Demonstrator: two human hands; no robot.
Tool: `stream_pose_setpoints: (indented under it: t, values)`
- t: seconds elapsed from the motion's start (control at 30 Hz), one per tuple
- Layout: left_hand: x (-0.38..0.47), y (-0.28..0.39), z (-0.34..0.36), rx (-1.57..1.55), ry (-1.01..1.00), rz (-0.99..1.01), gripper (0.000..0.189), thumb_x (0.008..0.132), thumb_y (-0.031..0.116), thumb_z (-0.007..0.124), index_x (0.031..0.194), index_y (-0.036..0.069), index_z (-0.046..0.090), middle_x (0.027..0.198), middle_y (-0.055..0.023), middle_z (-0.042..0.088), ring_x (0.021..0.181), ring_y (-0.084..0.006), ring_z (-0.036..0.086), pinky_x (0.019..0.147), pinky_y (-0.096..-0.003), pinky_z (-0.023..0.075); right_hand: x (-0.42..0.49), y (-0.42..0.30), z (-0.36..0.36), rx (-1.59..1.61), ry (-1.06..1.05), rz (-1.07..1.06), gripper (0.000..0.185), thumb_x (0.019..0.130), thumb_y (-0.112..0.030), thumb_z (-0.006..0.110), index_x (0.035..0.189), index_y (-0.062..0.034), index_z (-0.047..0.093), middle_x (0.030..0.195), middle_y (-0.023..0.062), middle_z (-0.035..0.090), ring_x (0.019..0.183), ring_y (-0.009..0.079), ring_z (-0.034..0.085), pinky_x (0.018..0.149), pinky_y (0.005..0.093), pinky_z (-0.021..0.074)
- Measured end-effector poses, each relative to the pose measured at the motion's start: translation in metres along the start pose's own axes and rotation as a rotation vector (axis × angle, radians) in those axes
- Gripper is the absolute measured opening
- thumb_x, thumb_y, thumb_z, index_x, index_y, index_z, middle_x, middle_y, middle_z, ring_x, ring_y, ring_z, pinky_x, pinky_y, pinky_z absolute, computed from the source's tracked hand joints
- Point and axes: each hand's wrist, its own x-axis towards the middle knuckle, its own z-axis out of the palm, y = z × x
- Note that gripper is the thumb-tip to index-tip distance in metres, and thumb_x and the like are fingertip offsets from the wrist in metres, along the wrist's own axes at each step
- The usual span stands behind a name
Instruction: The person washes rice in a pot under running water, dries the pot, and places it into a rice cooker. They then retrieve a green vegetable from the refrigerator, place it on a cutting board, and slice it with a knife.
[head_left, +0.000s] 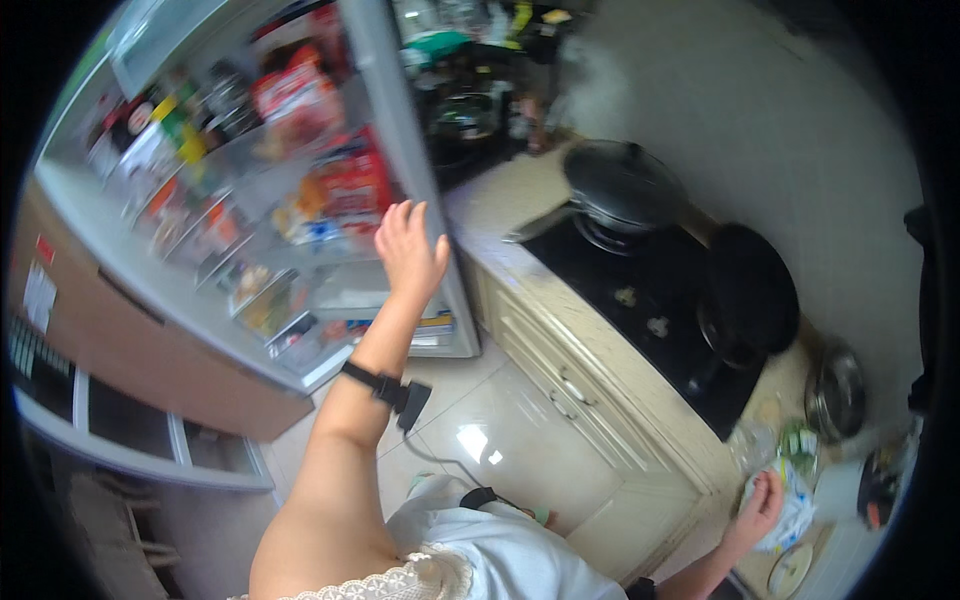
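Observation:
My left hand (412, 251) is raised before an open refrigerator (452, 262), fingers spread and holding nothing. Just beyond it in the view is a red food package (356, 184); whether they touch I cannot tell. Another red-and-white package (300, 97) lies higher up, blurred. My right hand (756, 514) is at the far end of the counter, its fingers bent against a white-and-blue plastic bag (791, 517). Whether the fingers grip the bag is unclear. A clear plastic container (752, 446) and a green item in clear packaging (799, 448) stand beside the bag.
A black gas hob (637, 300) is set in the stone counter (540, 259). It carries a lidded dark pan (622, 187) and a black wok (754, 289). A metal bowl (836, 394) leans by the wall. Cream cabinets (570, 367) and tiled floor (480, 405) lie below.

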Motion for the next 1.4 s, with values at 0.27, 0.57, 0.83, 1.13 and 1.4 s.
stream_pose_setpoints:
  t: [0.27,0.57,0.83,1.13,1.4]
  values:
    - [-0.009,-0.107,0.037,0.034,-0.152,0.015,0.051,0.065,0.017,0.063,0.113,0.003,0.050,0.091,-0.0086,0.056,0.090,-0.0239,0.054,0.088,-0.0438,0.0360,-0.101,-0.174,0.255,0.045,-0.738,-0.366,0.014,0.079,0.000,0.058,0.093,0.0005,0.062,0.087,0.0126,0.062,0.084,0.0212,0.060,0.076,0.0287,0.0461]
    - [-0.053,-0.158,-0.056,-0.326,-0.185,0.087,0.044,0.069,0.022,0.061,0.108,0.004,0.053,0.086,-0.0066,0.056,0.087,-0.0216,0.053,0.085,-0.0393,0.0351,-0.226,-0.307,0.389,0.264,-1.158,-0.480,0.028,0.078,-0.002,0.061,0.106,-0.0023,0.060,0.092,0.0114,0.063,0.083,0.0208,0.061,0.075,0.0298,0.0480]
    - [-0.105,-0.227,-0.208,-0.189,-0.310,0.098,0.044,0.070,0.026,0.069,0.108,0.007,0.058,0.103,-0.0134,0.055,0.095,-0.0310,0.052,0.086,-0.0439,0.0361,-0.240,-0.333,0.376,0.683,-1.398,-0.258,0.027,0.081,-0.011,0.063,0.107,-0.0020,0.060,0.097,0.0102,0.063,0.087,0.0180,0.061,0.078,0.0315,0.0486]
    - [-0.161,-0.078,-0.203,-1.005,-0.347,0.357,0.019,0.071,-0.002,0.059,0.090,0.001,0.057,0.097,-0.0143,0.055,0.089,-0.0293,0.053,0.082,-0.0373,0.0419,-0.231,-0.246,0.230,0.655,-1.124,-0.003,0.033,0.081,-0.009,0.060,0.113,-0.0044,0.057,0.106,0.0101,0.061,0.097,0.0191,0.059,0.086,0.0324,0.0461]
    - [-0.176,0.136,-0.151,-1.167,-0.823,0.717,0.025,0.071,0.005,0.065,0.096,0.005,0.063,0.099,-0.0136,0.062,0.093,-0.0312,0.058,0.081,-0.0371,0.0453,-0.147,-0.068,0.037,0.088,-0.288,0.142,0.027,0.082,-0.012,0.064,0.108,-0.0068,0.060,0.101,0.0045,0.062,0.089,0.0133,0.057,0.080,0.0289,0.0467]
